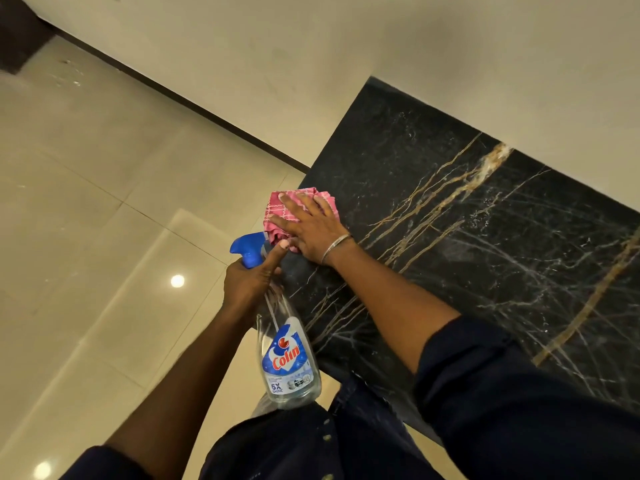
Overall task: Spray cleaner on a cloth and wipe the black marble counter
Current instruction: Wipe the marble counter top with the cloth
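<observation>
A black marble counter with gold and white veins fills the right side. A crumpled pink checked cloth lies at its near left corner. My right hand presses flat on the cloth, fingers spread. My left hand grips the neck of a clear spray bottle with a blue trigger head and a blue Colin label. The bottle hangs beside the counter's left edge, its nozzle just left of the cloth. My left thumb points up towards the cloth.
Glossy beige floor tiles spread to the left, with ceiling lights mirrored in them. A pale wall with a dark skirting strip runs behind the counter. My dark blue clothing fills the bottom of the view.
</observation>
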The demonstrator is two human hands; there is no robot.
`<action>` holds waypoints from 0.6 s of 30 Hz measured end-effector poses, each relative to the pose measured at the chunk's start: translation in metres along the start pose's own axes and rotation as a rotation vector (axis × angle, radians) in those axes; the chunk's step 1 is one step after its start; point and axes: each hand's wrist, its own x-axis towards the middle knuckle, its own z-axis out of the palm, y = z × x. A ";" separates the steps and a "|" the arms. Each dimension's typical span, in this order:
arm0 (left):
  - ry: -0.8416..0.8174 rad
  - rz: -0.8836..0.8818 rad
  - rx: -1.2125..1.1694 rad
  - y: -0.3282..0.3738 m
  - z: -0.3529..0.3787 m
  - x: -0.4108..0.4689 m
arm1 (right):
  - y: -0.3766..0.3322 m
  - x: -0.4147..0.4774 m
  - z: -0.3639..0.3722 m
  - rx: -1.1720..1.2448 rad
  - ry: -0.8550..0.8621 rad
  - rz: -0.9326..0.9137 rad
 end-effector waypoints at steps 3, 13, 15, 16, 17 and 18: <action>0.003 0.006 -0.006 -0.001 -0.005 0.004 | 0.004 -0.036 0.014 0.013 0.013 -0.046; -0.007 0.002 0.000 -0.009 -0.003 0.001 | 0.008 -0.128 0.063 0.046 0.097 -0.008; -0.004 -0.001 0.002 -0.012 -0.005 0.000 | 0.002 -0.112 0.053 0.065 0.059 0.012; -0.003 -0.007 0.003 -0.013 -0.006 -0.001 | -0.003 -0.100 0.047 0.070 0.038 0.019; -0.001 -0.012 0.008 -0.015 -0.007 -0.001 | -0.007 -0.085 0.041 0.071 0.025 0.020; 0.002 -0.014 0.014 -0.015 -0.008 -0.001 | -0.011 -0.069 0.034 0.073 0.018 0.018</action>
